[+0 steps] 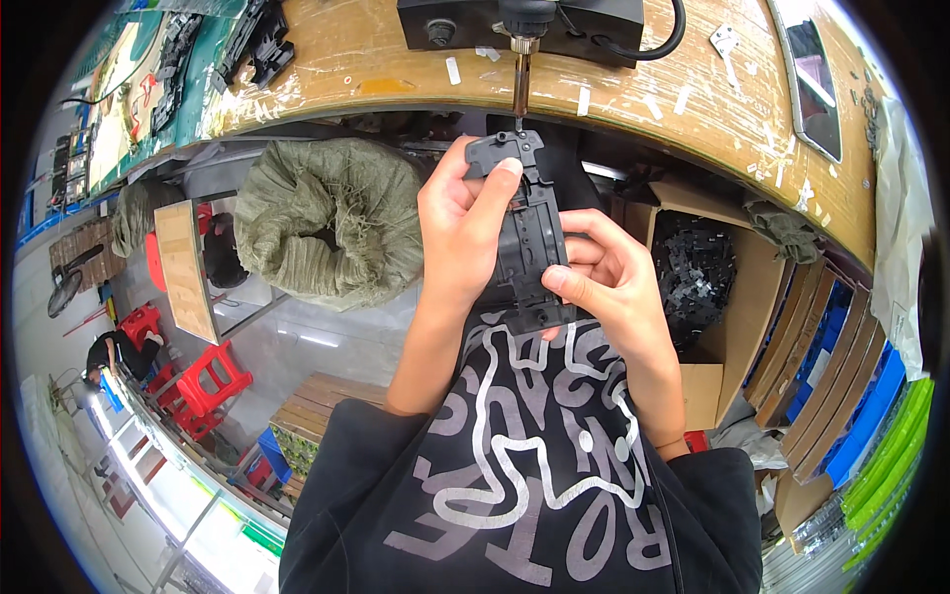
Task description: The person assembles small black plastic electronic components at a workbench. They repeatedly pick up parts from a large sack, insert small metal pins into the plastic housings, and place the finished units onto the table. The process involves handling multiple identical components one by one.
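Note:
A long black moulded plastic part [529,233] is held between both my hands, in front of my body and off the bench edge. My left hand [463,223] grips its upper left side, thumb pressed on the top face. Lower down, my right hand [616,277] pinches the right edge with thumb and fingers. The tip of an electric screwdriver [522,79], pointing down from a black housing [594,30], meets or nearly touches the part's far end. Whether a screw sits under the tip is too small to tell.
The worn wooden bench [366,74] spans the far side, with black plastic pieces [259,49] at left and a phone-like device [816,89] at right. Below stand a green woven sack [332,223] and a cardboard box [762,287] of small black parts. Red stools [213,381] and a person are farther left.

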`<state>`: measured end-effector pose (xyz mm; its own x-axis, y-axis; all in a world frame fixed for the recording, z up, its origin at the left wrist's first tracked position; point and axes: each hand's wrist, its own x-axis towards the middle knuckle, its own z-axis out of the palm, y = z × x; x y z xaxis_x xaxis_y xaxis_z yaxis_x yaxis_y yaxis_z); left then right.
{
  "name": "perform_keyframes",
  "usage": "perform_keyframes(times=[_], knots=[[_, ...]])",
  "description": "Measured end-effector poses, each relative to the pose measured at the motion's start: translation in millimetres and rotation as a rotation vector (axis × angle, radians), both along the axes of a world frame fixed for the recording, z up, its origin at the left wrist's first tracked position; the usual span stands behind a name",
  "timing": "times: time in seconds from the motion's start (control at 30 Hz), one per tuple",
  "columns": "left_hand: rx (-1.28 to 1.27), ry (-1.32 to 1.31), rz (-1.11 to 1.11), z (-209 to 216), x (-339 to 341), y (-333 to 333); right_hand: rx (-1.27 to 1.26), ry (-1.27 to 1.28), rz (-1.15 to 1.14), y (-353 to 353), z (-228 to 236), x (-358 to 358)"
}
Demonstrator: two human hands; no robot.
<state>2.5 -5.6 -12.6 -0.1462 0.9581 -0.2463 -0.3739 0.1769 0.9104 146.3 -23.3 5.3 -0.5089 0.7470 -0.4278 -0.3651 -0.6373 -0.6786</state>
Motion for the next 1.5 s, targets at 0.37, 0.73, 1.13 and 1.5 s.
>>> perform_keyframes(times=[0.37, 0.73, 1.13, 1.5], knots=[[0.019, -0.001, 0.024, 1.6, -0.3, 0.0, 0.022, 0.011, -0.009, 0.4, 3.7, -2.1], [0.0, 0.045, 0.01, 4.4, -1.5, 3.5, 0.02, 0.03, -0.035, 1.4, -0.6, -3.8], [-0.017, 0.053, 0.025, 4.3, -2.9, 7.4, 0.073, 0.025, -0.053, 5.4, 3.3, -5.6], [-0.021, 0.058, 0.044, 6.4, -0.8, 8.9, 0.076, 0.051, -0.046, 9.0, 1.6, -3.2]])
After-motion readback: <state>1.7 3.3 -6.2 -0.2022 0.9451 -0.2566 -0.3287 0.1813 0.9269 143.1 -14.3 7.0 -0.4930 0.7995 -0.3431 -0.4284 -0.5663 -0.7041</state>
